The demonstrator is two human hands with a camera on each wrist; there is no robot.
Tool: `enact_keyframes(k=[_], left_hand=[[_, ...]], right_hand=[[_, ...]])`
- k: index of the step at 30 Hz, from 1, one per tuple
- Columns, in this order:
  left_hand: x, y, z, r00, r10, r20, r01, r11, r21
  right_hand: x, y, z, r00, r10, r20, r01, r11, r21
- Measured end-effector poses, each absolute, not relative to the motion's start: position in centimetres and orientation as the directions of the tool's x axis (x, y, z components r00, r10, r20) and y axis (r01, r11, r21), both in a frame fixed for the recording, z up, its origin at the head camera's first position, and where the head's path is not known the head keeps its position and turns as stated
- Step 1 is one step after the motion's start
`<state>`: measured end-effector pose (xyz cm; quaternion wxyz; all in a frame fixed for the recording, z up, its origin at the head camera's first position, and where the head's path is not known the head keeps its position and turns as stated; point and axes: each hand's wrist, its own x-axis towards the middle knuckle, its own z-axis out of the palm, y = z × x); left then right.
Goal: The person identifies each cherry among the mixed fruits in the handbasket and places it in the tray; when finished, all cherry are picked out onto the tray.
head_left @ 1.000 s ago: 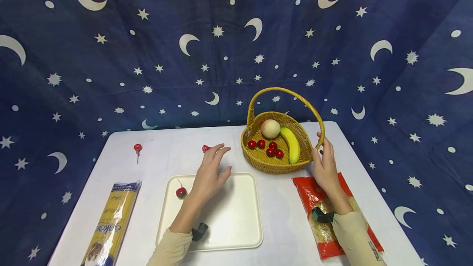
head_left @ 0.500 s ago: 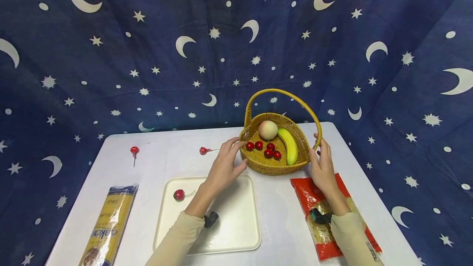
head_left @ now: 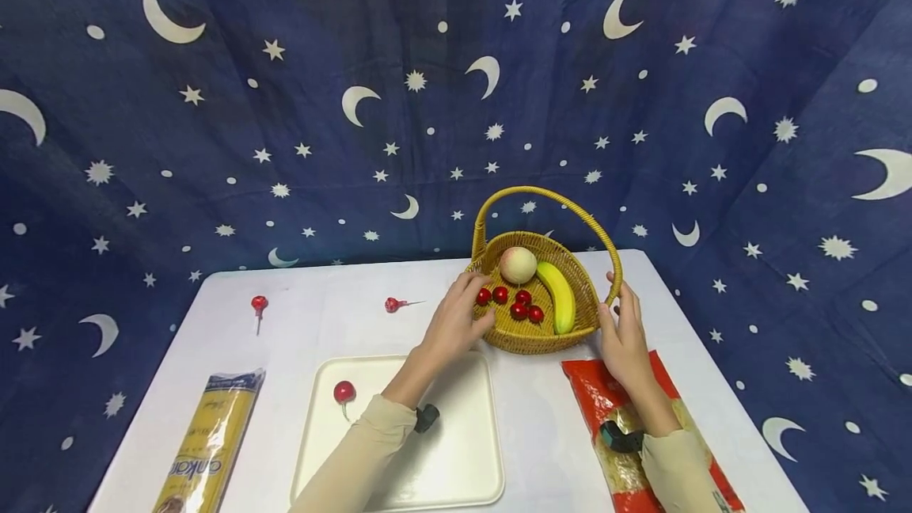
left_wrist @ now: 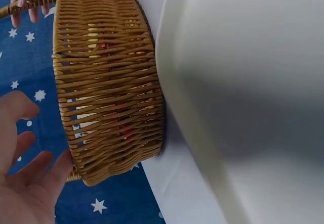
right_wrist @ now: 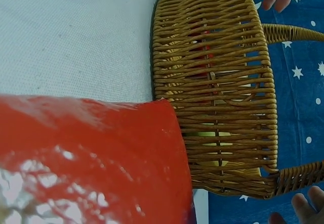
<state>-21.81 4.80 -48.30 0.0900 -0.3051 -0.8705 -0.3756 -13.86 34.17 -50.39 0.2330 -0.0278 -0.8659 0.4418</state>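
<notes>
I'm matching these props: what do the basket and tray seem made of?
Basket: woven wicker or imitation plastic, faintly shiny; ridged strands with gaps show the weave. Tray: probably smooth plastic, satin-looking; no grain shows, though coated metal is possible.

Starry curtain (head_left: pixel 435 141), yellow packet (head_left: pixel 208 443), lollipops (head_left: pixel 260 304)

One wicker basket (head_left: pixel 527 344), one peach (head_left: pixel 518 265), one banana (head_left: pixel 558 297), one tray (head_left: pixel 463 457), six visible cherries (head_left: pixel 536 313) (five in the basket, one on the tray), two lollipops (head_left: pixel 260 303), one pasta packet (head_left: pixel 207 446), one red-and-gold bag (head_left: pixel 623 469), one surface (head_left: pixel 537 418), two hands (head_left: pixel 456 321).
</notes>
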Motion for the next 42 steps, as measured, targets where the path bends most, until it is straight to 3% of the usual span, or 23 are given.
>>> enact_keyframes(k=[8,23,34,42], left_hand=[[-23.8,6.8,-47.9,-0.822,0.498,0.276,0.561,0.628,0.539],[-25.7,10.7,-47.4,-0.885,0.466,-0.013,0.453,0.865,0.214],[-26.1,12.4,-48.2,-0.899,0.411,-0.150,0.379,0.902,0.206],[-26.2,12.8,-48.3,-0.899,0.414,-0.139,0.379,0.898,0.222]], right_hand=[[-13.6,34.0,-50.6,-0.889,0.257,0.378,-0.151,0.617,-0.773],[-14.0,34.0,-50.4,-0.887,0.250,0.388,-0.165,0.612,-0.773],[-13.9,34.1,-50.4,-0.886,0.250,0.390,-0.162,0.622,-0.766],[-13.8,34.1,-50.3,-0.885,0.252,0.390,-0.161,0.622,-0.767]])
